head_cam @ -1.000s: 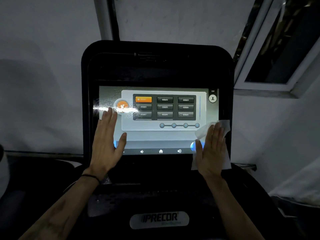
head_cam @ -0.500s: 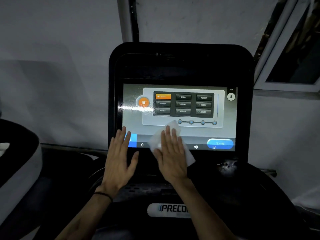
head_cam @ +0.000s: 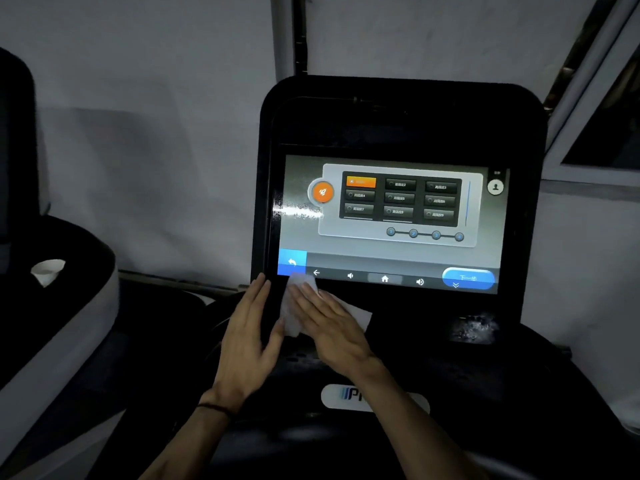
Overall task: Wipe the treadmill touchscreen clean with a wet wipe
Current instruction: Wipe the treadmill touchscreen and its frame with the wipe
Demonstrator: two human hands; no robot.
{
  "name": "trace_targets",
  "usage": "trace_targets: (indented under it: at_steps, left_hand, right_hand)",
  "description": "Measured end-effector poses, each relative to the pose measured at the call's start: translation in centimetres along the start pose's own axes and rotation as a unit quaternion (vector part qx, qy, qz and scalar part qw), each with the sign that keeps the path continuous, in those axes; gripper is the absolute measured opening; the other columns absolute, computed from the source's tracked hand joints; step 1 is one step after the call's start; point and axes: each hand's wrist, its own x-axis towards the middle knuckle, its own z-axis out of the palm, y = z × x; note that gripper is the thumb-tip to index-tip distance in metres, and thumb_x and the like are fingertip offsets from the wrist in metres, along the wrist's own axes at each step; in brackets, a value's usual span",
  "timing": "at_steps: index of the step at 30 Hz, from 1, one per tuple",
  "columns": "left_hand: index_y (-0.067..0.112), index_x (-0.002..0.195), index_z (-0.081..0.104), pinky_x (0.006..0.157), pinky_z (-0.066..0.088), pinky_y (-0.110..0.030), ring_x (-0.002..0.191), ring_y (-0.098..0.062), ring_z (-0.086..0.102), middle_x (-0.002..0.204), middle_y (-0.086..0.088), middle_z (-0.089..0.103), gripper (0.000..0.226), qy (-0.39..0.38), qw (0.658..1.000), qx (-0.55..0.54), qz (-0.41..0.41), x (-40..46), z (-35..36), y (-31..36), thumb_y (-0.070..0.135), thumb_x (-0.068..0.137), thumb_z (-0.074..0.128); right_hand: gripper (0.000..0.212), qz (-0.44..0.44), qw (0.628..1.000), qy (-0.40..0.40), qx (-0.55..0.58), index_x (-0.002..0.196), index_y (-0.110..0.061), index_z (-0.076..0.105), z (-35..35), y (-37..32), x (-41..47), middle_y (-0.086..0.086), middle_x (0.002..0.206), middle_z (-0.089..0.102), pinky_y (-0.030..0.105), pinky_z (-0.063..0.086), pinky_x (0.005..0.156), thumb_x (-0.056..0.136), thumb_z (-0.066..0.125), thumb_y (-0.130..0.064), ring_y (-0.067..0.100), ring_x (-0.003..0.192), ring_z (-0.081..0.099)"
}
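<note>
Touchscreen (head_cam: 391, 220): lit, set in a black console, lying up and to the right of both hands, its long axis running left to right.
Right hand (head_cam: 332, 327): fingers straight, palm flat, pressing the wet wipe (head_cam: 298, 306) against the bezel just under the screen's lower left corner; fingertips at the screen's bottom edge. Nearer hand to the glass.
Left hand (head_cam: 247, 337): fingers straight, holding nothing, resting flat on the console's left edge, just beside the wipe.
Judgement: unwiped glass extends rightward and upward from the wipe, so the coming stroke likely travels along the long axis.
Further left: a white paper cup (head_cam: 46, 270) in a neighbouring machine's tray.
</note>
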Motion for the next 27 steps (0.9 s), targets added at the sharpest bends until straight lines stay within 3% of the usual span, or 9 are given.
trace_targets:
  at_steps: [8,12,14,19,20,22,24,25,27]
  left_hand:
    - [0.013,0.161,0.034,0.126,0.029,-0.034,0.158,-0.010,0.026,0.171,0.003,0.027,0.066,-0.026,0.999,-0.020,-0.010,-0.4,1.4,1.0,0.045,0.104,0.043]
    - [0.013,0.161,0.034,0.126,0.029,-0.036,0.158,-0.010,0.024,0.170,0.003,0.029,0.067,-0.041,0.999,-0.021,-0.010,-0.3,2.8,1.5,0.047,0.104,0.042]
    - [0.014,0.161,0.035,0.125,0.028,-0.035,0.158,-0.007,0.023,0.170,0.004,0.029,0.067,-0.046,0.999,-0.022,-0.013,-0.5,3.5,1.9,0.048,0.104,0.042]
    - [0.015,0.161,0.034,0.125,0.028,-0.033,0.158,-0.005,0.022,0.170,0.006,0.027,0.064,-0.053,0.998,-0.027,-0.024,-0.8,4.1,2.5,0.044,0.104,0.043]
    - [0.015,0.161,0.035,0.126,0.028,-0.034,0.158,-0.005,0.022,0.170,0.007,0.028,0.063,-0.050,0.998,-0.030,-0.027,-0.8,4.0,2.6,0.042,0.104,0.044]
    - [0.016,0.160,0.035,0.125,0.030,-0.037,0.156,-0.005,0.023,0.167,0.011,0.028,0.061,-0.038,0.997,-0.050,-0.050,-0.7,3.6,2.8,0.038,0.104,0.047]
    - [0.020,0.160,0.035,0.123,0.035,-0.042,0.154,-0.009,0.030,0.163,0.014,0.031,0.059,-0.026,0.993,-0.081,-0.078,-0.4,3.1,3.3,0.037,0.106,0.049]
    - [0.022,0.160,0.035,0.121,0.039,-0.043,0.152,-0.012,0.035,0.161,0.014,0.034,0.058,-0.026,0.991,-0.097,-0.092,-0.1,2.9,3.7,0.038,0.107,0.049]
    - [0.026,0.158,0.037,0.120,0.040,-0.038,0.148,-0.010,0.041,0.161,0.011,0.041,0.057,-0.032,0.985,-0.133,-0.103,0.6,2.8,4.6,0.043,0.105,0.049]
  right_hand:
    - [0.089,0.236,0.969,0.023,0.072,0.164,-0.012,0.015,0.4,5.0,-8.1,0.006,0.172,0.009,0.037,0.009,0.127,0.088,0.060,-0.007,0.024,0.159,0.004]
    - [0.063,0.353,0.932,0.027,0.078,0.162,-0.008,0.017,-0.4,8.4,-12.1,0.012,0.171,0.013,0.046,0.029,0.121,0.103,0.033,-0.021,0.030,0.158,0.014]
    - [0.060,0.372,0.924,0.022,0.087,0.160,-0.002,0.025,-0.7,9.4,-13.1,0.017,0.169,0.019,0.048,0.033,0.120,0.103,0.029,-0.021,0.035,0.156,0.018]
    - [0.059,0.370,0.900,0.124,0.194,0.155,-0.001,0.038,-1.5,9.7,-13.1,0.013,0.167,0.023,0.048,0.037,0.119,0.098,0.051,0.010,0.025,0.157,0.016]
    - [0.051,0.395,0.872,0.154,0.244,0.153,-0.004,0.042,-2.3,9.3,-12.8,0.009,0.167,0.027,0.044,0.036,0.120,0.103,0.048,0.004,0.018,0.157,0.018]
    - [0.038,0.471,0.777,0.231,0.347,0.146,-0.010,0.053,-4.7,8.5,-11.5,0.001,0.158,0.045,0.032,0.035,0.120,0.111,0.039,-0.013,0.007,0.148,0.036]
    - [0.030,0.546,0.655,0.291,0.434,0.129,-0.015,0.063,-7.6,7.8,-9.5,-0.002,0.128,0.065,0.025,0.043,0.105,0.112,0.039,-0.017,-0.007,0.116,0.057]
    - [0.024,0.568,0.592,0.314,0.477,0.117,-0.018,0.065,-8.9,7.6,-8.4,-0.004,0.112,0.068,0.024,0.044,0.095,0.111,0.042,-0.018,-0.010,0.100,0.061]
    - [0.020,0.577,0.480,0.339,0.568,0.103,-0.023,0.068,-10.6,7.5,-6.8,-0.002,0.103,0.070,0.026,0.048,0.088,0.108,0.049,-0.027,0.001,0.096,0.065]
